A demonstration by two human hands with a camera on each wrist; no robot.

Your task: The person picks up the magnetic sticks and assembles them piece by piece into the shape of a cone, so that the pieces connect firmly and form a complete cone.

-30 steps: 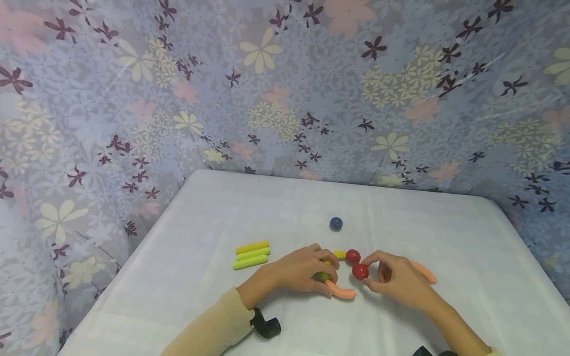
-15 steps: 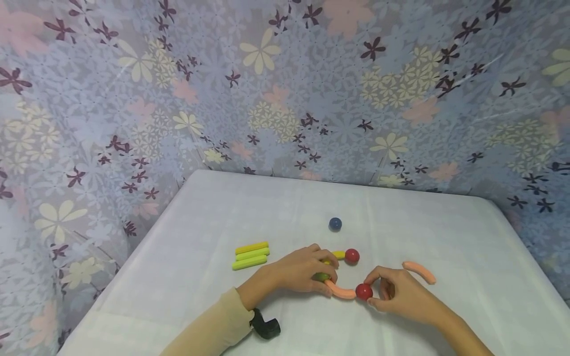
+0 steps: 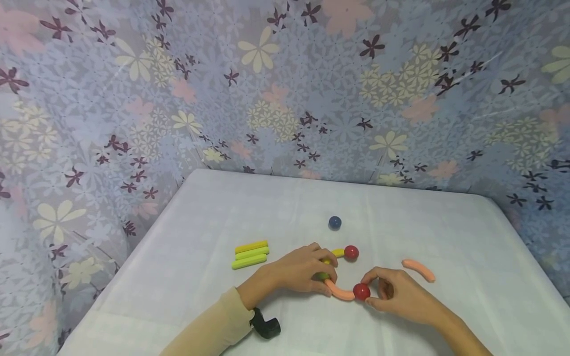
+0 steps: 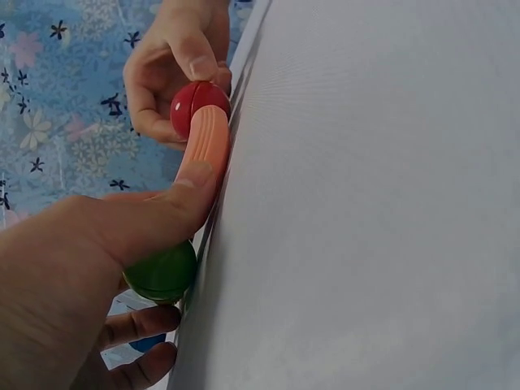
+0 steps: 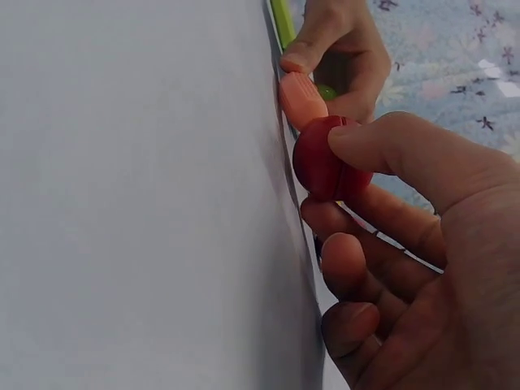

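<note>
My right hand (image 3: 401,295) pinches a red ball (image 3: 361,291) between thumb and fingers. The ball touches the right end of a curved orange stick (image 3: 343,293). In the left wrist view, my left hand (image 4: 106,244) has its thumb on that ribbed orange stick (image 4: 209,138), gripping it near a green ball (image 4: 165,272). From the head view, my left hand (image 3: 300,269) partly covers the green ball (image 3: 324,275) and a yellow stick (image 3: 338,253). A second red ball (image 3: 351,252) sits at the yellow stick's far end. The joints under the left fingers are hidden.
A blue ball (image 3: 335,223) lies farther back on the white-covered table (image 3: 213,207). Several yellow and lime sticks (image 3: 250,254) lie side by side on the left. Another curved orange stick (image 3: 418,270) rests right of the right hand. A flowered cloth (image 3: 285,89) hangs behind.
My right hand has brought its red ball from beside the other red ball toward the near side, up against the orange stick's end. The left hand stays almost still.
</note>
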